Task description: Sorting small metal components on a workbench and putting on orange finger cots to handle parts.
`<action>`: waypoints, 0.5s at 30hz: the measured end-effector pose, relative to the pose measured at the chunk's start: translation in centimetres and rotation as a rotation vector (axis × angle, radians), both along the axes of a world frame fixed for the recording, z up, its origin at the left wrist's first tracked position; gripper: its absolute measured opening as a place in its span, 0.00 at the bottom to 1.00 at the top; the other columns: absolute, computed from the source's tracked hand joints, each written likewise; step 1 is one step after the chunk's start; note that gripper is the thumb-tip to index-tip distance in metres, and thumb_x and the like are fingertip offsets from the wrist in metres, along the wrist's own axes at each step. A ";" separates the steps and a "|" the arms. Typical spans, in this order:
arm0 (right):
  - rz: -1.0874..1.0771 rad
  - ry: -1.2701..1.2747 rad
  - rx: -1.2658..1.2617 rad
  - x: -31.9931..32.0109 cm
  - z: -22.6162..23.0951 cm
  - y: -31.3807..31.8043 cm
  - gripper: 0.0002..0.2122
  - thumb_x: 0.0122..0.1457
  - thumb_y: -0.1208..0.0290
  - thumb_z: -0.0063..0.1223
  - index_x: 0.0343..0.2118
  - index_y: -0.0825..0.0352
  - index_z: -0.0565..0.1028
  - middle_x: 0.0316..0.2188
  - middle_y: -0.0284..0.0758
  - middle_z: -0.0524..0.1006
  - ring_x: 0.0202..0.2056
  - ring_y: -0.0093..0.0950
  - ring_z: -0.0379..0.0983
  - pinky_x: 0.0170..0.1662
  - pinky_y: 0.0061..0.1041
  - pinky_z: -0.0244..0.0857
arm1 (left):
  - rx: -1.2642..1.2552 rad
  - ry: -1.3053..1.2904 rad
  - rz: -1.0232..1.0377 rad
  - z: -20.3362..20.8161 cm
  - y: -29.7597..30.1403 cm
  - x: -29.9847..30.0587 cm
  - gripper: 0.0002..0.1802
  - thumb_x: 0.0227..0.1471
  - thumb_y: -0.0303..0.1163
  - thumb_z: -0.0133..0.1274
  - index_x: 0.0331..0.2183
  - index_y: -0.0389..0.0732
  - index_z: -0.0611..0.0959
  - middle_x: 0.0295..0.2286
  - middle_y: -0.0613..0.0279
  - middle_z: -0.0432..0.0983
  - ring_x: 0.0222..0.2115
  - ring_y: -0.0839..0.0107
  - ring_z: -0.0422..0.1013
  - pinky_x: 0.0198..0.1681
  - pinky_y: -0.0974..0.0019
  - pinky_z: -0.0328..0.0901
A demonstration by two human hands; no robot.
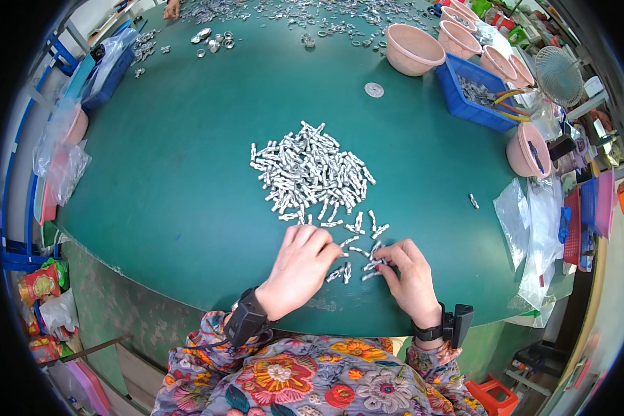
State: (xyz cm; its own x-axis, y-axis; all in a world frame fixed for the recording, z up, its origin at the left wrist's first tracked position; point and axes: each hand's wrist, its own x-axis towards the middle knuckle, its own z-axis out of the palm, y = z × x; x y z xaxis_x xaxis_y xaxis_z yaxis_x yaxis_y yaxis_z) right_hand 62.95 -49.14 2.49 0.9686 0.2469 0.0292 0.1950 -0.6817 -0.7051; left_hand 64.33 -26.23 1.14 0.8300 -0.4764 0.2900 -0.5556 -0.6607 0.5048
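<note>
"In the head view, where do we find the silver metal fittings [312,173]?"

"We see most of them in a heap on the green table [173,187], with a loose scatter between it and us. A lone fitting [473,201] lies well apart, near the clear plastic bag [512,222]."

"And what is each grip doing?"

"Our right hand [410,279] appears to pinch a fitting between thumb and forefinger, with others crowded just beside. Our left hand [299,269] curls down at the scatter's near-left edge; its back hides the fingertips, so we cannot tell whether they hold anything."

"How do we expect one to handle?"

"Light and stiff, we judge, hardly fragile, though the shiny surface may slip. We would take it by the narrower middle, across its length, leaving both thick ends clear; in the heap they look apt to snag."

"Which way do they point?"

"In the heap, every way. Between our hands, one near fitting [347,272] has its long axis running almost straight away from us; another loose fitting [358,250] lies more crosswise. The lone one points away, its far end leaning left."
</note>
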 end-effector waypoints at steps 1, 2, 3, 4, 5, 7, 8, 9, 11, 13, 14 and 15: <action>-0.003 0.000 0.003 0.0 0.2 -0.2 0.10 0.48 0.81 0.59 0.34 0.63 0.77 0.31 0.36 0.72 0.34 0.37 0.72 0.38 0.31 0.67 | -0.006 0.000 0.019 0.0 0.4 -0.2 0.10 0.41 0.23 0.59 0.31 0.43 0.80 0.31 0.64 0.68 0.39 0.62 0.65 0.46 0.59 0.58; 0.030 -0.011 0.029 0.1 0.4 -0.7 0.09 0.48 0.81 0.59 0.33 0.64 0.77 0.31 0.36 0.72 0.34 0.36 0.72 0.37 0.30 0.67 | 0.007 0.003 0.038 0.2 0.9 -0.4 0.09 0.42 0.23 0.59 0.30 0.43 0.81 0.32 0.64 0.68 0.38 0.62 0.65 0.46 0.60 0.58; 0.064 -0.022 0.055 0.1 0.6 -1.0 0.08 0.48 0.81 0.59 0.32 0.64 0.77 0.31 0.36 0.73 0.34 0.35 0.72 0.36 0.30 0.68 | 0.011 0.003 0.038 0.4 1.3 -0.6 0.09 0.42 0.23 0.59 0.30 0.43 0.81 0.32 0.64 0.68 0.38 0.62 0.65 0.46 0.60 0.58; 0.018 0.011 0.084 0.2 1.3 -1.1 0.08 0.49 0.82 0.58 0.32 0.64 0.78 0.30 0.36 0.73 0.34 0.34 0.72 0.35 0.29 0.68 | -0.015 0.033 0.044 0.7 1.5 -0.7 0.09 0.42 0.23 0.59 0.31 0.42 0.81 0.33 0.64 0.69 0.39 0.62 0.65 0.46 0.60 0.59; 0.018 0.011 0.086 0.3 1.6 -1.5 0.08 0.49 0.82 0.58 0.32 0.64 0.78 0.30 0.36 0.73 0.34 0.34 0.72 0.35 0.29 0.68 | -0.043 0.062 0.051 0.9 1.7 -0.8 0.09 0.42 0.23 0.59 0.31 0.42 0.82 0.34 0.64 0.70 0.39 0.62 0.65 0.46 0.59 0.59; -0.088 0.040 0.110 0.5 1.8 -2.3 0.09 0.49 0.82 0.58 0.34 0.64 0.79 0.30 0.35 0.74 0.33 0.33 0.72 0.34 0.28 0.68 | -0.096 0.068 0.046 0.7 1.4 -0.8 0.10 0.42 0.23 0.59 0.33 0.42 0.82 0.35 0.64 0.70 0.39 0.61 0.65 0.45 0.59 0.60; -0.120 0.050 0.084 0.7 1.8 -2.4 0.11 0.49 0.83 0.57 0.37 0.63 0.79 0.30 0.35 0.73 0.34 0.33 0.71 0.36 0.28 0.67 | -0.150 0.074 0.039 0.5 1.1 -0.6 0.12 0.42 0.23 0.59 0.34 0.42 0.82 0.37 0.64 0.71 0.40 0.61 0.66 0.45 0.59 0.60; -0.120 0.048 0.082 0.7 1.6 -2.2 0.11 0.49 0.83 0.57 0.37 0.63 0.79 0.30 0.35 0.73 0.34 0.33 0.71 0.36 0.28 0.67 | -0.152 0.072 0.039 0.5 0.5 -0.4 0.12 0.42 0.23 0.59 0.34 0.42 0.82 0.37 0.64 0.71 0.40 0.61 0.66 0.45 0.59 0.60; -0.062 -0.113 0.015 0.9 0.9 -1.5 0.13 0.50 0.84 0.56 0.39 0.63 0.79 0.32 0.34 0.72 0.33 0.29 0.71 0.36 0.25 0.66 | -0.138 0.005 -0.012 0.6 -0.9 0.0 0.14 0.42 0.23 0.59 0.36 0.42 0.82 0.39 0.62 0.70 0.41 0.60 0.66 0.45 0.58 0.61; 0.002 -0.136 0.015 0.6 0.3 -0.6 0.14 0.50 0.82 0.57 0.40 0.61 0.80 0.32 0.35 0.71 0.36 0.32 0.69 0.38 0.28 0.65 | -0.109 -0.033 -0.015 0.3 -1.7 0.1 0.14 0.42 0.23 0.59 0.36 0.42 0.81 0.39 0.61 0.69 0.41 0.60 0.65 0.46 0.58 0.61; 0.007 -0.140 -0.015 0.5 0.1 -0.4 0.14 0.49 0.82 0.58 0.40 0.61 0.80 0.32 0.34 0.70 0.36 0.32 0.69 0.38 0.28 0.65 | -0.066 -0.017 -0.025 -0.2 -1.8 0.0 0.14 0.41 0.22 0.59 0.35 0.42 0.81 0.39 0.61 0.69 0.42 0.60 0.65 0.46 0.58 0.60; 0.013 -0.143 -0.044 0.4 0.0 -0.4 0.15 0.49 0.82 0.58 0.40 0.60 0.80 0.32 0.34 0.70 0.36 0.31 0.69 0.39 0.28 0.65 | -0.021 0.000 -0.035 -0.4 -1.8 0.0 0.13 0.41 0.22 0.59 0.34 0.42 0.81 0.38 0.61 0.69 0.42 0.59 0.65 0.46 0.58 0.60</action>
State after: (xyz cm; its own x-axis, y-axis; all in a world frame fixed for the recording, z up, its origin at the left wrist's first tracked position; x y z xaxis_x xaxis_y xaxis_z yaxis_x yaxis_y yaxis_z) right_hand 63.39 -49.57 2.47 0.9520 0.2636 0.1557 0.3006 -0.7084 -0.6387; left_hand 64.32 -28.07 0.74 0.8128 -0.4992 0.3002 -0.5783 -0.6297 0.5186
